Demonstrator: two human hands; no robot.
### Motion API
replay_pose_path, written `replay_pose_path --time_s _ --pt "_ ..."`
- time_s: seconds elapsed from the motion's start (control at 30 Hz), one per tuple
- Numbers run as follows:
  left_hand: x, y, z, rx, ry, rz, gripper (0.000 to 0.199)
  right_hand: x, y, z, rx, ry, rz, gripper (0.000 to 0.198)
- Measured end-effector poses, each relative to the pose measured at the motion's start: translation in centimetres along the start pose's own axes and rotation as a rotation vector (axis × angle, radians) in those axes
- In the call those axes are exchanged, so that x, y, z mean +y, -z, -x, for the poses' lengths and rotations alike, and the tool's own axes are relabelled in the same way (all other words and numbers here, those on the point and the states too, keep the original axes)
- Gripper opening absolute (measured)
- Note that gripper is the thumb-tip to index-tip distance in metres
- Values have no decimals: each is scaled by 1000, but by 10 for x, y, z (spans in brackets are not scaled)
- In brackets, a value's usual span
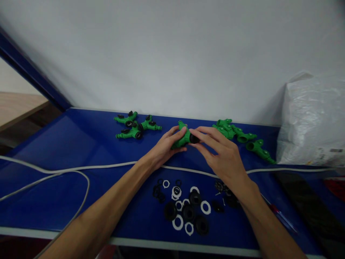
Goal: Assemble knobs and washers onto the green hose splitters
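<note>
My left hand point(170, 143) is closed round the body of a green Y-shaped hose connector point(185, 138), held just above the table. On the connector's right end sits a black ring nut point(193, 139), and the fingers of my right hand point(219, 147) are closed on it. Nearer to me on the blue table lie white ring washers point(205, 207), large black ring nuts point(188, 213) and small black rings point(159, 194). Some small black parts and screws point(221, 187) lie partly hidden by my right forearm.
Several green connectors with black fittings point(129, 126) lie back left; plain green ones point(234, 133) lie back right. A white cable point(107, 166) crosses the blue table point(67, 144). A plastic-wrapped package point(309, 122), a pen point(283, 217) and a dark flat object point(304, 205) are at right.
</note>
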State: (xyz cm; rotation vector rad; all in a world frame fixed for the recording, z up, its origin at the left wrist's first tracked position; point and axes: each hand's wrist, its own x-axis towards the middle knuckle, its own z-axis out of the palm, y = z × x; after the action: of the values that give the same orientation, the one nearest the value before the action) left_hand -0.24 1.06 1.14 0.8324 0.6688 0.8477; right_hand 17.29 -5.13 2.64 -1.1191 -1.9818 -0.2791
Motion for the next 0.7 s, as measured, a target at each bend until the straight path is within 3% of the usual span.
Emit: replay_pose_path --time_s 0.17,0.43,0.7 --pt "-9 -2 -2 -53 -34 -110 41 0 -2 2 -2 -15 17 34" --pt "-7 -5 2 -23 -34 -158 40 -5 -3 4 -12 -5 152 21" --pt "-9 -6 2 -103 68 -146 41 -8 -3 5 -28 -47 215 41"
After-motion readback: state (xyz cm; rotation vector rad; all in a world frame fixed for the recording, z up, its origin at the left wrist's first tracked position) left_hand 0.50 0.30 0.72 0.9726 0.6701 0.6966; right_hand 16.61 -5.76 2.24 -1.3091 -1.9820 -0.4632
